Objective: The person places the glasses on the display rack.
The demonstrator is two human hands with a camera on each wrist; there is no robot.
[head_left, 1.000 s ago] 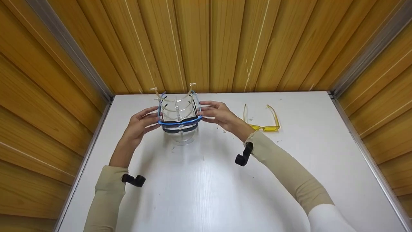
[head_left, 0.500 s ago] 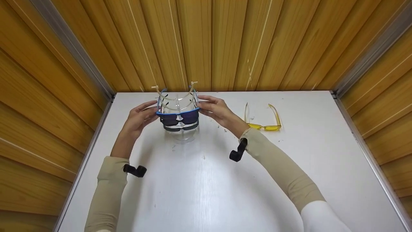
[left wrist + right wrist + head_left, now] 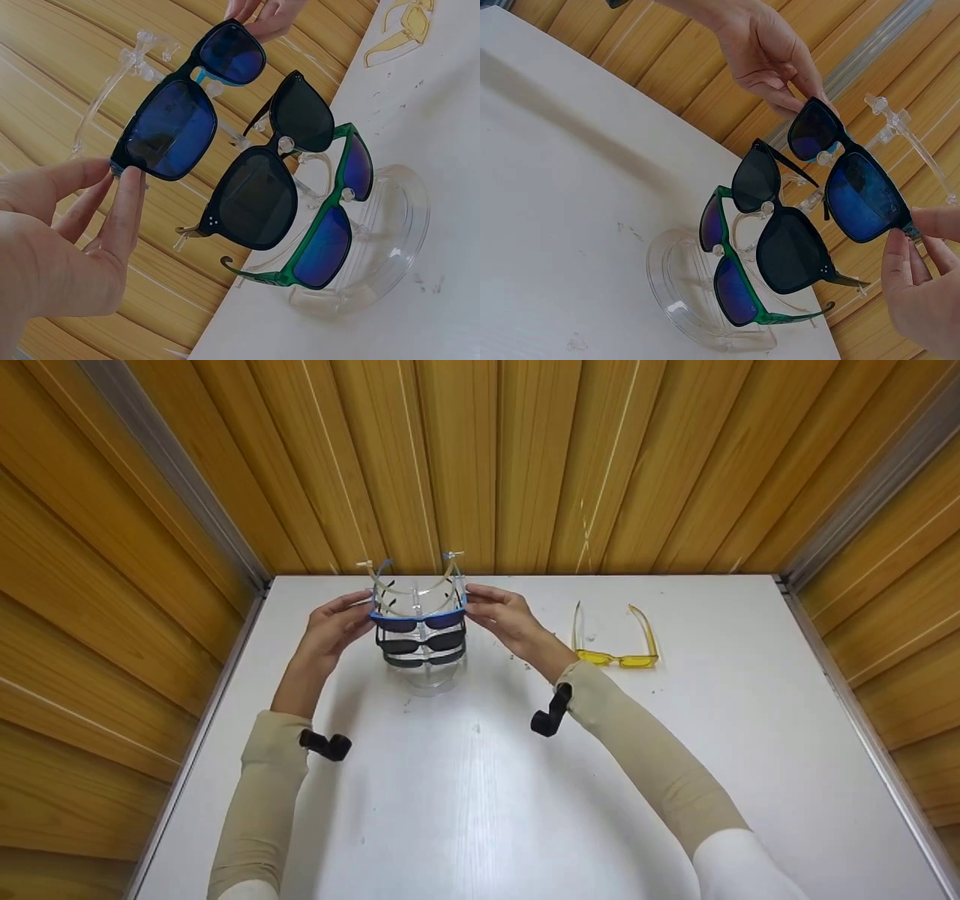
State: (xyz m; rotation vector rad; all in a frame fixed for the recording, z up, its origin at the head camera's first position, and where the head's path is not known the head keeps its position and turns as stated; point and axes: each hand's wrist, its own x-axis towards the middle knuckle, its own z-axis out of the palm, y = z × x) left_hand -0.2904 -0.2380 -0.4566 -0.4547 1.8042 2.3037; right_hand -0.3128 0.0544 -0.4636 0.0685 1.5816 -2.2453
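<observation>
Both hands hold blue-framed sunglasses (image 3: 418,620) at a clear display stand (image 3: 431,684). My left hand (image 3: 334,626) pinches one hinge corner, and my right hand (image 3: 510,619) pinches the opposite one. In the left wrist view the left fingertips (image 3: 129,180) grip the corner of the dark front with blue lenses. Below them on the stand sit black sunglasses (image 3: 789,244), and lower still green-framed sunglasses (image 3: 735,285) with blue-purple lenses. The blue pair's temples point back along the stand's upper arms.
Yellow glasses (image 3: 616,660) lie on the white table (image 3: 480,810) to the right of the stand, temples spread toward the back. Wood-panelled walls (image 3: 525,465) rise behind and on both sides. The stand's bare top arm (image 3: 365,565) stands above the held pair.
The blue-framed sunglasses have risen from in front of the black pair to a higher level on the stand, both hands moving with them. The black pair's lenses now show fully below.
</observation>
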